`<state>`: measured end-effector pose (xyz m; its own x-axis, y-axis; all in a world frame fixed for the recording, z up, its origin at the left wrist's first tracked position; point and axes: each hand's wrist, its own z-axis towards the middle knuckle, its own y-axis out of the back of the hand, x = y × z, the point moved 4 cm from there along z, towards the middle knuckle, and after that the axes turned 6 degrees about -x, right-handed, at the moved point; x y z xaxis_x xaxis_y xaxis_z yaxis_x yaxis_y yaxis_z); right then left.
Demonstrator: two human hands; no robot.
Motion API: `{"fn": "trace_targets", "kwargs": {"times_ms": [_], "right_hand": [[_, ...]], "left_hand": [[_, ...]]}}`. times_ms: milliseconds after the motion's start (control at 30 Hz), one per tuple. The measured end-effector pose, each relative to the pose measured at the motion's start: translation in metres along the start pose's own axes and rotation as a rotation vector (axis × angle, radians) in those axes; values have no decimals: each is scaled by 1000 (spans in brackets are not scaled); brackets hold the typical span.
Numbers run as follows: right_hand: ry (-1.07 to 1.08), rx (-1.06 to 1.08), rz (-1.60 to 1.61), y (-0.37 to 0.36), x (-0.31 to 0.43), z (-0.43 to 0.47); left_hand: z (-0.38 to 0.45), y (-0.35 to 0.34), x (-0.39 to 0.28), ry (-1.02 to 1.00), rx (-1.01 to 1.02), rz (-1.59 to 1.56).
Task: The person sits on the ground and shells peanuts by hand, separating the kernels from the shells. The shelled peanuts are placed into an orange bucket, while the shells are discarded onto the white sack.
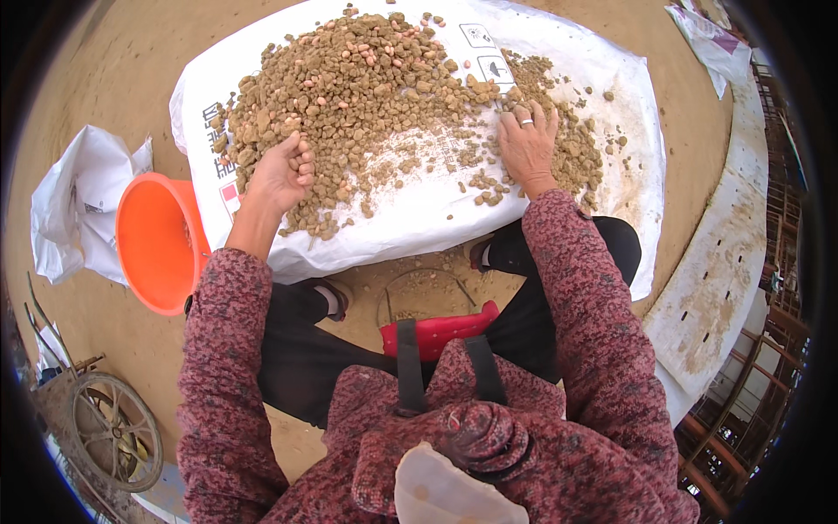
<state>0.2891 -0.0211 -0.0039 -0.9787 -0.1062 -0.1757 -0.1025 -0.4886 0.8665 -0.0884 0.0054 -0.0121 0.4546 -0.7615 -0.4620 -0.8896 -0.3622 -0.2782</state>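
A heap of brown soil clods [347, 85] mixed with pink shelled peanuts lies on a white woven plastic sack [393, 229]. At the heap's near left edge, my left hand [285, 171] is curled, palm turned partly up; whether it holds anything inside cannot be told. My right hand [528, 141], with a ring on one finger, rests palm down at the left edge of a second pile of finer clods [576, 157]. Its fingertips touch the clods, and what lies beneath them is hidden. Peanuts are most visible near the top of the large heap.
An orange plastic bucket [157, 242] stands tilted left of the sack, with a crumpled white sack [78, 203] beyond it. A wheeled cart [114, 432] is at lower left. Below the sack's near edge are a metal hoop and red cushion [438, 333]. A pale board [713, 281] lies at right.
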Motion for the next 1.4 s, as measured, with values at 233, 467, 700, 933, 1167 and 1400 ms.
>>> {"fn": "trace_targets", "kwargs": {"times_ms": [233,467,700,933,1167,1400], "right_hand": [[-510,90,-157,2,-55,-5],[-276,-56,411,-25,64,51],[-151,89,399,-43,107,86],[-24,150,389,-51,70,71],[-451,245,-130,-27,-65,3],[-50,28,307,-1,66,33]], "left_hand": [[2,-4,1,-16,55,2],[4,-5,4,0,11,14],[4,-1,2,10,2,15],[9,-1,2,13,2,-2],[9,0,-2,10,49,-5],[12,-8,2,13,58,30]]}}
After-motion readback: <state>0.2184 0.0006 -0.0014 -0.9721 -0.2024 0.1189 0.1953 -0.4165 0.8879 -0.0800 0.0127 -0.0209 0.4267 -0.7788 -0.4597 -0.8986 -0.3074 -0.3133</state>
